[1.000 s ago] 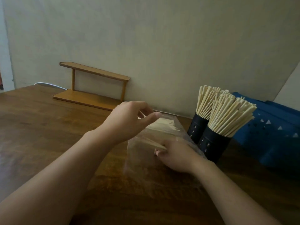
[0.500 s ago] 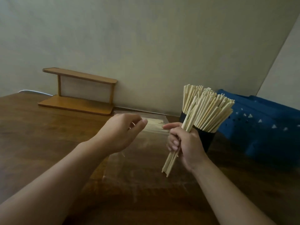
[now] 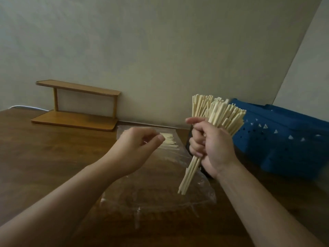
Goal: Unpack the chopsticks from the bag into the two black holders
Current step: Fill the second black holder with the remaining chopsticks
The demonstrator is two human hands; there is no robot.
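My right hand (image 3: 213, 147) grips a small bundle of pale wooden chopsticks (image 3: 188, 177), lifted off the table with its lower ends slanting down to the left. Right behind that hand stand the two black holders (image 3: 188, 139), mostly hidden and packed with chopsticks (image 3: 226, 114) that fan out above my fingers. The clear plastic bag (image 3: 160, 195) lies flat on the table, with a few chopsticks (image 3: 168, 140) left at its far end. My left hand (image 3: 135, 150) hovers over the bag's far part, fingers loosely curled, with nothing visibly in them.
A blue perforated plastic basket (image 3: 284, 139) lies to the right, behind the holders. A small two-level wooden shelf (image 3: 76, 120) stands against the wall at the back left, with a white cable (image 3: 26, 107) beside it. The table (image 3: 44, 157) is dark wood.
My right hand took a bundle of chopsticks out of the bag and raised it up in front of the holders. My left hand stayed above the bag.
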